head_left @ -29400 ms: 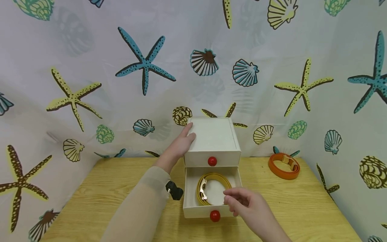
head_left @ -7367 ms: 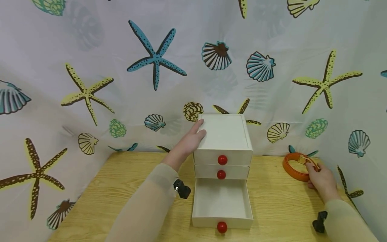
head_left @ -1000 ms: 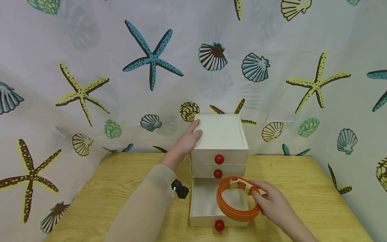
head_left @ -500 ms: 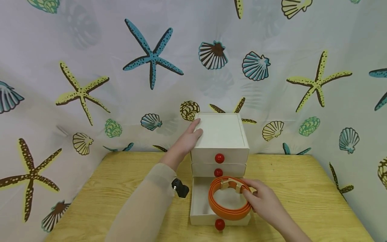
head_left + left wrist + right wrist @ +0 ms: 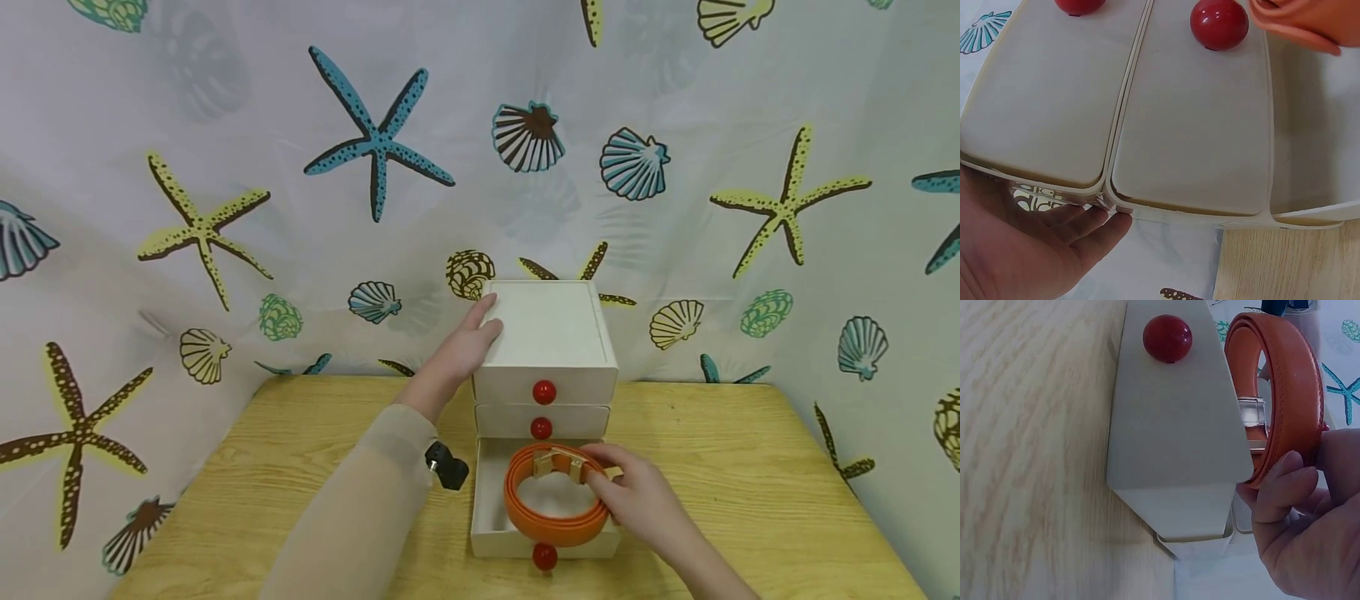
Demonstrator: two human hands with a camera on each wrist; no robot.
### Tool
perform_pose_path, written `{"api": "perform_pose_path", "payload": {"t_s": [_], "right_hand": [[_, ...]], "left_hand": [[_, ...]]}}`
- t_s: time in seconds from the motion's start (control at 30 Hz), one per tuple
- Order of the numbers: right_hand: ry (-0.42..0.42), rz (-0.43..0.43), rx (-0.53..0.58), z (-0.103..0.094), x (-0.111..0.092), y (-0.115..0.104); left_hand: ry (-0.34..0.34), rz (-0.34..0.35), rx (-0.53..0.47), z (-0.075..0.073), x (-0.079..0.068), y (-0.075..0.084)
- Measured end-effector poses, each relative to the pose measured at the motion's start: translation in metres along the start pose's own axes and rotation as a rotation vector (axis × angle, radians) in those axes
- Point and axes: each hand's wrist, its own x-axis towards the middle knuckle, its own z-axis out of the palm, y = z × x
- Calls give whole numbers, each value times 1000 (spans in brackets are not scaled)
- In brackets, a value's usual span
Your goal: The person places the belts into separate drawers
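Observation:
A white cabinet [image 5: 547,325] with red knobs stands on the table, its bottom drawer [image 5: 487,508] pulled out and the two above pushed in. My left hand [image 5: 461,354] rests against the cabinet's left side; in the left wrist view its fingers [image 5: 1094,234] lie fairly straight along that wall. Between thumb and fingers my right hand [image 5: 637,492] pinches a coiled orange belt [image 5: 558,529] with a gold-coloured buckle [image 5: 558,460]. The coil is tilted above the bottom drawer, partly covering its inside and front. In the right wrist view the belt [image 5: 1297,381] stands over the drawer front [image 5: 1172,419].
Wooden tabletop [image 5: 337,467] extends to both sides of the cabinet. A curtain [image 5: 247,100] printed with shells and starfish hangs close behind and along the sides. A black device [image 5: 447,467] is strapped at the left wrist.
Earlier a higher drawer holding a yellow belt stood out; now it is in and the bottom one out. My right hand has brought the orange belt from the table's right, lately moving left and lower.

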Motion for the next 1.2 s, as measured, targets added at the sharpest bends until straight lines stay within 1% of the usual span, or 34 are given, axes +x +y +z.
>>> {"api": "perform_pose_path", "payload": {"t_s": [0.13,0.3,0.53,0.97,1.2], "right_hand": [[-1,16,-19,5,3,1],[5,48,-4,10,5,2],[12,63,7,14,8,3],[70,60,-32,19,13,4],[98,57,-51,21,13,2]], "left_hand": [[-3,-7,4,-1,1,0],[1,-20,9,-1,0,0],[-2,-5,-6,-1,1,-1],[-2,12,-15,0,0,1],[4,8,-13,0,0,0]]}}
